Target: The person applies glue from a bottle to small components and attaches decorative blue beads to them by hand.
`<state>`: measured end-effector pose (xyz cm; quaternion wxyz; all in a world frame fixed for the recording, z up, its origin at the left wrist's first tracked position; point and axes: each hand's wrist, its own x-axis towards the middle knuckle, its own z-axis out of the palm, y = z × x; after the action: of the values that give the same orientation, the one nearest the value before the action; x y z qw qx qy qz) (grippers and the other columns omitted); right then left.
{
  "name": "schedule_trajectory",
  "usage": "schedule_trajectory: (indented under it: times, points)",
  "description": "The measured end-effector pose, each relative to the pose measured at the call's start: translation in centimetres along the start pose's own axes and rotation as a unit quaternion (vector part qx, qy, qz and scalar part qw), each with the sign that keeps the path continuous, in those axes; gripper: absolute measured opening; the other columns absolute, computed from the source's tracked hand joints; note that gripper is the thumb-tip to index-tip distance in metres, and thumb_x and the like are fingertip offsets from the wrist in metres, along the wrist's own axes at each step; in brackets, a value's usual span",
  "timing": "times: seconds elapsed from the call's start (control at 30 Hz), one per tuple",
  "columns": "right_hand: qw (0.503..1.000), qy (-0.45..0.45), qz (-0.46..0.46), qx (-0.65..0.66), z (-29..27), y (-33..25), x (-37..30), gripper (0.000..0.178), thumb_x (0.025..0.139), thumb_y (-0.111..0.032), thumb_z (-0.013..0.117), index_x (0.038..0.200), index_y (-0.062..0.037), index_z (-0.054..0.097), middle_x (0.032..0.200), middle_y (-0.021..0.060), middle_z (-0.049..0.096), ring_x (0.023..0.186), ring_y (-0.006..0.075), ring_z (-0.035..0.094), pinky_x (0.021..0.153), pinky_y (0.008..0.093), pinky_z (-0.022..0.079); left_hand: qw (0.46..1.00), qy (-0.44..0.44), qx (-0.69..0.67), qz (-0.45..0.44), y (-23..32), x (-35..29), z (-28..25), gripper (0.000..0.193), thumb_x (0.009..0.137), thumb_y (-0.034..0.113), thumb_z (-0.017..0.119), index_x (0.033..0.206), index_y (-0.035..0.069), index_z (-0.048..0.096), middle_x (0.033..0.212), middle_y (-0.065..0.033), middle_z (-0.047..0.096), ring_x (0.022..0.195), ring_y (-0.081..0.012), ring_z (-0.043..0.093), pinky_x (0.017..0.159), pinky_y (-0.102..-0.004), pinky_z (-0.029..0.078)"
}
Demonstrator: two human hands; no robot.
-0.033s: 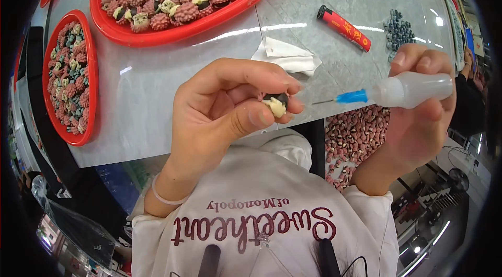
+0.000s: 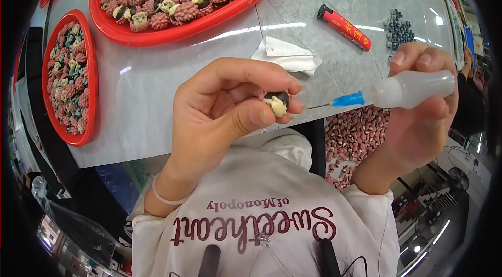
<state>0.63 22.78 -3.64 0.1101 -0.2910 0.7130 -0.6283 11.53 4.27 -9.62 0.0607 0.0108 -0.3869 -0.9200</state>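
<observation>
Lying far out to the left of the left hand (image 2: pixel 230 115), a small oval red plastic tray (image 2: pixel 90 83) of pink and grey-blue knobbly beads; up beyond the knuckles, a larger red plastic tray (image 2: pixel 183 29) heaped with pink bumpy bead-like pieces, some showing cream and black. Curling nearly closed, fingers arched over, thumb and fingertips pinching a tiny cream-and-black bead figure (image 2: pixel 277 103) at the hand's right edge, held over the near edge of the grey glossy table (image 2: pixel 157 89). Judging by its size: very light, hard, probably slick and easily dropped or flicked away, so best gripped by its sides between pad and pad, leaving the face toward the needle bare. Resting just beyond the left fingertips, a crumpled white paper tissue (image 2: pixel 287 55). Further right, a red cylindrical lighter (image 2: pixel 345 27) with a black cap and pale markings down its side. Pointing at the bead from the right, a small translucent squeeze bottle with a blue hub and thin metal needle (image 2: pixel 397 93), tip stopping just short of the figure; soft-walled, likely to squirt under a hard squeeze, needle sharp. Wrapping closed around the bottle's body, the right hand (image 2: pixel 423 120). Beyond it, a cluster of small dark grey beads (image 2: pixel 398 30); below it, a mass of pink pieces (image 2: pixel 353 136).
</observation>
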Motion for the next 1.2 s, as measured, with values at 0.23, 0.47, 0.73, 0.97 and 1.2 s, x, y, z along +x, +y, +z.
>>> schedule_trajectory:
  times: [0.23, 0.47, 0.73, 0.97, 1.2]
  points:
    - [0.998, 0.013, -0.007, -0.065, 1.7, -0.7, 0.4, 0.050, 0.077, -0.042, 0.058, 0.095, 0.0042, 0.048, 0.086, 0.0169, 0.049, 0.079, 0.0208, 0.050, 0.068, 0.0268, 0.038, 0.995, 0.062, 0.069, -0.039, 0.1, -0.1, 0.7, 0.039, 0.075, 0.031, 0.065, 0.095, 0.003, 0.050, 0.090, -0.0123, 0.054, 0.071, -0.0156, 0.059, 0.059, -0.0196, 0.048]
    - [0.958, -0.051, -0.176, -0.222, 1.2, -2.4, -0.3, 0.046, 0.069, -0.032, 0.065, 0.088, 0.0063, 0.049, 0.070, 0.0162, 0.053, 0.062, 0.0181, 0.048, 0.053, 0.0250, 0.037, 0.995, 0.062, 0.053, -0.049, 0.2, -0.1, 0.6, 0.039, 0.074, 0.031, 0.066, 0.095, 0.002, 0.050, 0.090, -0.0122, 0.054, 0.073, -0.0160, 0.057, 0.056, -0.0192, 0.047]
    - [0.961, 0.004, -0.174, -0.215, 0.7, -1.9, -1.0, 0.048, 0.069, -0.032, 0.065, 0.093, 0.0061, 0.048, 0.075, 0.0163, 0.052, 0.061, 0.0169, 0.047, 0.053, 0.0254, 0.039, 0.995, 0.060, 0.045, -0.061, 0.3, -0.1, 0.5, 0.038, 0.075, 0.030, 0.066, 0.096, 0.003, 0.049, 0.091, -0.0118, 0.052, 0.075, -0.0157, 0.056, 0.056, -0.0200, 0.046]
    - [0.991, -0.017, -0.078, -0.106, -0.9, -1.5, -1.5, 0.046, 0.075, -0.027, 0.062, 0.099, 0.0080, 0.044, 0.092, 0.0185, 0.046, 0.079, 0.0231, 0.054, 0.068, 0.0291, 0.047, 1.000, 0.005, -0.024, -0.015, 0.0, -0.1, -0.3, 0.029, 0.080, 0.011, 0.059, 0.100, -0.007, 0.048, 0.098, -0.0167, 0.055, 0.085, -0.0204, 0.059, 0.072, -0.0268, 0.051]
    - [0.979, 0.157, -0.067, -0.110, -1.2, 4.4, 3.1, 0.030, 0.068, 0.000, 0.066, 0.091, -0.0017, 0.047, 0.088, 0.0093, 0.060, 0.075, 0.0130, 0.055, 0.068, 0.0215, 0.042, 1.000, 0.012, -0.006, -0.020, -0.3, -0.1, 0.2, 0.031, 0.079, 0.015, 0.061, 0.099, -0.005, 0.048, 0.097, -0.0169, 0.054, 0.084, -0.0216, 0.059, 0.070, -0.0259, 0.050]
